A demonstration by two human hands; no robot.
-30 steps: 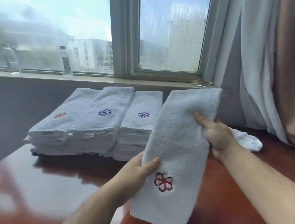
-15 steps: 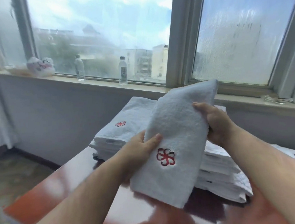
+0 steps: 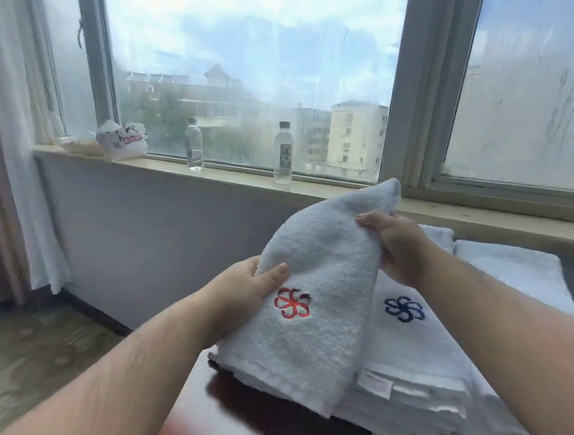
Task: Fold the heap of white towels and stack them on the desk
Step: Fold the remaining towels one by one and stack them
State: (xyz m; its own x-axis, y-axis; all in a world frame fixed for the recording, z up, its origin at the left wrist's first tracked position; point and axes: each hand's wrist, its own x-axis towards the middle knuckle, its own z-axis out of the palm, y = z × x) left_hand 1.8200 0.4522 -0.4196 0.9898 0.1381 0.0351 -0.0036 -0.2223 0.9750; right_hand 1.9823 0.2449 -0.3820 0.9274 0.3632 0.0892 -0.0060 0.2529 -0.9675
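I held the folded towel (image 3: 320, 269) tilted above the left end of the stacked towels (image 3: 413, 355) on the desk (image 3: 233, 424). My left hand (image 3: 246, 289) pinched its left edge, thumb on top by the red emblem (image 3: 291, 302), and my right hand (image 3: 401, 242) curled round its far right edge. To land it well, I judged I should lower the near end first, square it to the pile beneath, then loosen both grips together and smooth it flat so the fold would not spring open.
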